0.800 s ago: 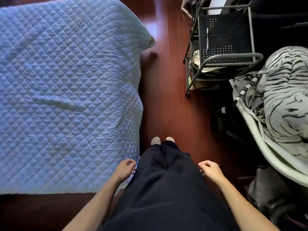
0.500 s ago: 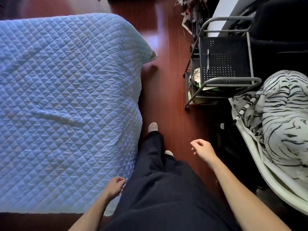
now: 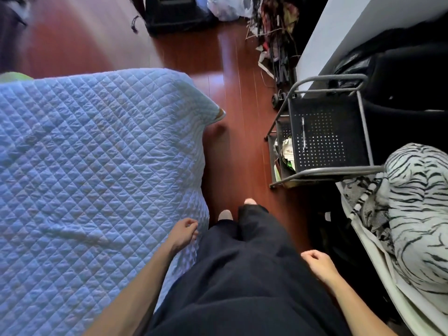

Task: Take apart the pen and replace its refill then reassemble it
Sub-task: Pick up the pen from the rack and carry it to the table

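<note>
Broadly, most of the view is taken up by a bed under a pale blue quilted cover (image 3: 97,178), with a strip of red-brown wooden floor (image 3: 240,117) running beside it. Dark trousers are seen from above, the person standing on that strip between the bed and a heap of tiger-striped fabric (image 3: 419,214). Ahead and to the right a grey-framed metal cart (image 3: 339,169) is parked, its top being a black perforated shelf (image 3: 334,137).

The left hand (image 3: 181,232) is held loosely curled beside the bed's edge, and the right hand (image 3: 318,264) is likewise loosely curled at the hip; nothing is held in either.

The pen (image 3: 303,134) is found lying flat near the left side of the perforated shelf, well apart from both hands, its length pointing away from the viewer. It is judged to be light, slim and rigid, with a clear, smooth barrel that may roll or slip under a careless touch. A pinch at mid-barrel between thumb and two fingers is suggested for lifting; for unscrewing, each half is best gripped on either side of the joint, which cannot be made out here. A small spring inside is likely and easily lost.
</note>
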Demonstrator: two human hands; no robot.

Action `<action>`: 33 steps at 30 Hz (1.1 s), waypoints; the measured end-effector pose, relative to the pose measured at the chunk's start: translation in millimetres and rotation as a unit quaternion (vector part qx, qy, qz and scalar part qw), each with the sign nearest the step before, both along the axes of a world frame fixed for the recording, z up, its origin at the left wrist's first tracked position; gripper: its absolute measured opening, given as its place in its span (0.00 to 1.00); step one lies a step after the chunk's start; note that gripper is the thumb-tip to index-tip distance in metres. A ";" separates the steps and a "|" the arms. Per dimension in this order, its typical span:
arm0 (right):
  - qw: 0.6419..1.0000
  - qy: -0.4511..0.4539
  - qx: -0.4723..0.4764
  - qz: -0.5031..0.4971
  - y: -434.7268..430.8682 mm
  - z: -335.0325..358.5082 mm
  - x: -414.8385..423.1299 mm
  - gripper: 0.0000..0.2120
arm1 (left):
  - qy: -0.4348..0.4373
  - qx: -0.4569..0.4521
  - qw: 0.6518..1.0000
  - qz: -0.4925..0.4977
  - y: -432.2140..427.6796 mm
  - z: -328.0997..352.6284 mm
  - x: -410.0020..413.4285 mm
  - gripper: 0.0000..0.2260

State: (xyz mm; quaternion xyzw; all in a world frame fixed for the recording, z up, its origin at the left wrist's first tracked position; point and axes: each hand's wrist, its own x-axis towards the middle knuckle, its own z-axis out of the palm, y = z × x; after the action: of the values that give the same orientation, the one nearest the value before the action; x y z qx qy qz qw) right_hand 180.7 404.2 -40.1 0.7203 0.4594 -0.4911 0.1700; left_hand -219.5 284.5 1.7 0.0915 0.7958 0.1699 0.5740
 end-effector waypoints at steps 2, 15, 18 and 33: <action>1.000 -0.024 -0.013 -0.009 16.3 -3.7 0.2 0.08 | 0.005 0.031 0.999 0.011 47.2 -0.4 -14.4 0.06; 0.995 0.087 0.029 -0.037 237.9 -15.5 -119.8 0.07 | 0.040 -0.057 0.996 -0.056 174.5 0.8 -52.2 0.11; 0.991 0.115 0.043 -0.056 269.9 -11.3 -147.2 0.08 | 0.025 -0.092 0.993 -0.064 182.2 6.5 -63.6 0.11; 0.976 0.039 0.088 -0.193 347.4 -40.3 -160.3 0.06 | 0.007 -0.079 0.981 -0.177 300.6 -15.2 -110.9 0.09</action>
State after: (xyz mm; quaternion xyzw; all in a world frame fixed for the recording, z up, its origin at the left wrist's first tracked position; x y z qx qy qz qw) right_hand 20.4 751.6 -80.4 0.7876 0.3590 -0.5006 -0.0101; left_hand -330.4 585.1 -13.5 0.1865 0.7819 0.0011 0.5948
